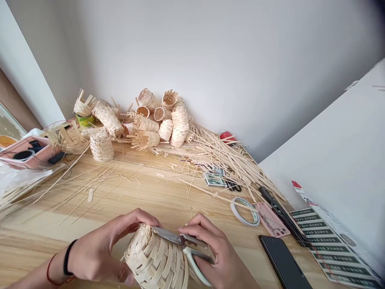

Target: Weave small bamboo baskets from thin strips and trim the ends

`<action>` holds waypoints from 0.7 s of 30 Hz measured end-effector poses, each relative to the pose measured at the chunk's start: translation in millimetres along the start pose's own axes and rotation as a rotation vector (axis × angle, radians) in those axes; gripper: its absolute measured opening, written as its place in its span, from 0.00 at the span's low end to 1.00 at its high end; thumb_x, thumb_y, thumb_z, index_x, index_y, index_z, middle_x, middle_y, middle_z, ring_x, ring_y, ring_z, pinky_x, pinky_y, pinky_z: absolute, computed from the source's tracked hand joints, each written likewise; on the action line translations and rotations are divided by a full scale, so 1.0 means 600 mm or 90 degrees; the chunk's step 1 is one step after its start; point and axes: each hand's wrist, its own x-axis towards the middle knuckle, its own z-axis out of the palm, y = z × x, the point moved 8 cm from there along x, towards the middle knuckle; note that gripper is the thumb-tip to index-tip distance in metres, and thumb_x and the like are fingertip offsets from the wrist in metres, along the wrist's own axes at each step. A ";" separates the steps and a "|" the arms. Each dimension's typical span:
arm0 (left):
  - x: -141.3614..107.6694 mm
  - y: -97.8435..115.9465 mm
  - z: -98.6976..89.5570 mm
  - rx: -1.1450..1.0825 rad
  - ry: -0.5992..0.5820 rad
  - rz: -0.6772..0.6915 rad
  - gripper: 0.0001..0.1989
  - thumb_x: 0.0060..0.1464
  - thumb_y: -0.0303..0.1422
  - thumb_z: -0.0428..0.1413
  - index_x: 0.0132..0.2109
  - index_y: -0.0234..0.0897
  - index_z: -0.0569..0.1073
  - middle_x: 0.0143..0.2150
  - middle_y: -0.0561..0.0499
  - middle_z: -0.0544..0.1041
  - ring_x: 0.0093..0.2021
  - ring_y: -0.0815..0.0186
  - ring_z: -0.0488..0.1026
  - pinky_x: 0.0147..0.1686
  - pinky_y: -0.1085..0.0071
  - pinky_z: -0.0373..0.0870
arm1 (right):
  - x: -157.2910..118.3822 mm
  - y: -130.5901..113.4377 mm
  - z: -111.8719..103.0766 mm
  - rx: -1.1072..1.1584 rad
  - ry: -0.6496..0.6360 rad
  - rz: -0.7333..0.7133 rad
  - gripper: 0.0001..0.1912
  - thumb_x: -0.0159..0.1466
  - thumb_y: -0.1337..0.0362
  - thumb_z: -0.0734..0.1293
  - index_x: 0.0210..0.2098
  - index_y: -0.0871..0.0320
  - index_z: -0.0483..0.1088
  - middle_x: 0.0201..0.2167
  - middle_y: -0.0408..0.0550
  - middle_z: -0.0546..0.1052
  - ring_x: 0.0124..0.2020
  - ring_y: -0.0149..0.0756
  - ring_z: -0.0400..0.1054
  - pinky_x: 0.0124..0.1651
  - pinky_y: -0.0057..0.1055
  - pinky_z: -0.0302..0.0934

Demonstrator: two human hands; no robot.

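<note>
A woven basket (162, 261) of pale flat strips lies tilted at the front of the table, its rounded rim toward the upper left. My left hand (99, 245) grips it at that rim, thumb beneath and fingers over the top. In my right hand (216, 249) is a pair of scissors (180, 239) with grey blades and pale green handles. Its blades rest along the basket's upper side, their tips close to my left fingertips. Whether a strip sits between the blades is too small to tell.
Several small woven baskets (180, 124) are heaped against the wall. Loose strips (216, 148) spread to the right. A tape roll (245, 211), a pink tray (270, 220), a black phone (284, 261) and a long dark tool (282, 214) lie right; a pink bin (39, 158) stands left.
</note>
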 end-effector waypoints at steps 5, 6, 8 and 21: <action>-0.004 -0.010 0.000 -0.042 0.006 -0.009 0.35 0.46 0.27 0.67 0.62 0.45 0.67 0.59 0.44 0.72 0.60 0.47 0.70 0.60 0.53 0.62 | 0.001 0.002 0.000 -0.031 0.005 -0.006 0.25 0.60 0.76 0.63 0.53 0.50 0.76 0.41 0.47 0.69 0.42 0.38 0.70 0.47 0.32 0.67; -0.004 -0.011 0.000 -0.046 0.005 -0.014 0.36 0.47 0.27 0.67 0.62 0.45 0.66 0.59 0.44 0.72 0.60 0.47 0.70 0.60 0.53 0.62 | 0.001 0.002 0.000 -0.040 0.002 -0.005 0.25 0.61 0.76 0.63 0.54 0.51 0.76 0.41 0.48 0.69 0.42 0.38 0.70 0.47 0.32 0.67; -0.005 -0.011 0.000 -0.043 0.004 -0.016 0.37 0.46 0.27 0.68 0.62 0.46 0.66 0.60 0.44 0.72 0.60 0.47 0.70 0.59 0.54 0.62 | 0.000 0.002 0.003 -0.058 -0.008 0.000 0.26 0.62 0.77 0.62 0.55 0.51 0.76 0.42 0.48 0.69 0.42 0.38 0.71 0.47 0.31 0.68; 0.005 -0.001 -0.012 0.000 0.023 0.003 0.35 0.49 0.34 0.70 0.63 0.46 0.67 0.60 0.43 0.75 0.61 0.46 0.72 0.60 0.53 0.64 | 0.000 0.010 -0.022 -0.051 0.140 -0.055 0.19 0.71 0.71 0.64 0.57 0.46 0.73 0.42 0.46 0.67 0.41 0.34 0.72 0.46 0.27 0.74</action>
